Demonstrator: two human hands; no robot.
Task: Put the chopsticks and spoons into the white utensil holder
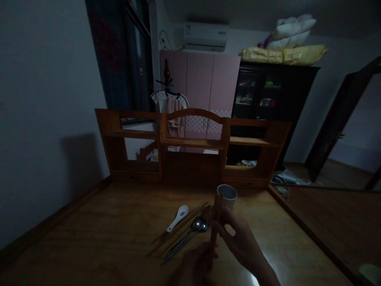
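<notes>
A pair of chopsticks (216, 204) stands nearly upright between my hands. My right hand (233, 232) pinches them around the middle. Lower down, my left hand (198, 260) is closed around their bottom end, dark and slightly blurred. Just behind my right hand is a grey cup (227, 192), partly covered by the hand and chopsticks. To the left lie a white ceramic spoon (180, 216) with a blue mark, several loose chopsticks (172, 235) set diagonally, and two metal spoons (196, 225) side by side.
A wooden shelf unit (193, 142) runs along the back of the wooden table (125, 222). A wall (50, 159) borders the left side, and a raised edge (309, 232) the right. Beyond are a pink wardrobe (198, 75) and a dark cabinet (291, 91).
</notes>
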